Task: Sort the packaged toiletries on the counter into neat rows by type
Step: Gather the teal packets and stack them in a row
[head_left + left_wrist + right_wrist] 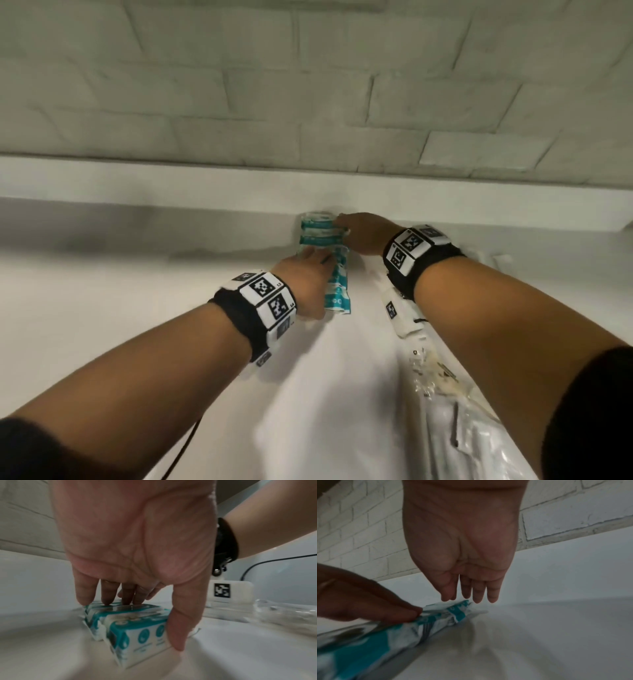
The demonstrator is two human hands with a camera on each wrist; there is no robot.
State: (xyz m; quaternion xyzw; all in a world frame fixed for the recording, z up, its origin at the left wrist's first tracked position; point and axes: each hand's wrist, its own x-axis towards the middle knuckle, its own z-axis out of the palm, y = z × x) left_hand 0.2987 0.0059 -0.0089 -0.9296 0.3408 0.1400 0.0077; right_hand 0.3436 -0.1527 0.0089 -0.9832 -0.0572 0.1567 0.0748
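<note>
Squaring up the teal packs [323,260] row on the counter [137,308]: left hand [305,281] spans them with straight fingers, right hand [363,233] presses the far end, fingers straight. Next, I judge, fetch another type.

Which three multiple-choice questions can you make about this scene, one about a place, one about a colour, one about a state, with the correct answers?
1. Where do the teal packets lie?
A. on the counter by the wall
B. on the floor
C. in a drawer

2. What colours are the packets?
A. red and black
B. teal and white
C. yellow

3. How is the right hand?
A. a tight fist
B. straight fingers pointing down at the packets
C. out of view

Answers: 1 A, they sit on the white counter; 2 B, printing shows both; 3 B, right wrist view shows straight fingers.
</note>
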